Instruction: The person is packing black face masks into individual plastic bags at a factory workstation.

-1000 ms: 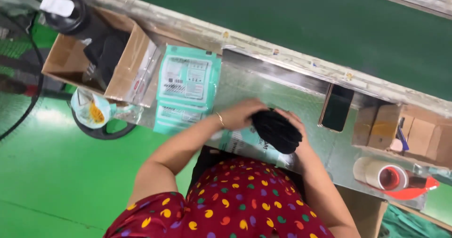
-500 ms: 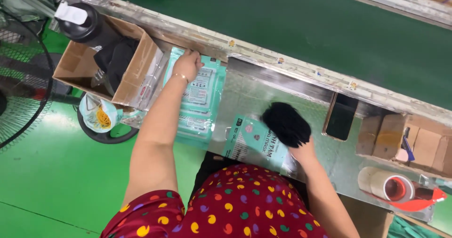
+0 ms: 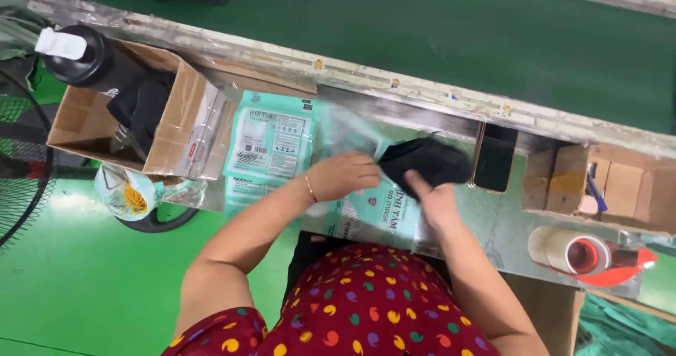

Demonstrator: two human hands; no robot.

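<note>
Hands meet at the middle of the shiny metal counter (image 3: 507, 222), just in front of the green conveyor belt (image 3: 422, 39). The left hand (image 3: 343, 176) is curled with its fingers closed on the edge of a clear-fronted teal plastic pouch (image 3: 366, 211) that lies flat on the counter beneath both wrists. The right hand (image 3: 431, 200) grips a soft black bundle of folded fabric (image 3: 426, 160) from below, thumb up against it, holding it at the pouch's upper end; whether the bundle is partly inside the pouch I cannot tell. Just left of the hands lies a stack of flat teal printed packets (image 3: 271, 145), and beyond that an open brown cardboard box (image 3: 176, 127) with dark items inside. To the right, a black phone (image 3: 495, 157) lies on the counter, and farther right a roll of tape on a red dispenser (image 3: 584, 254).
</note>
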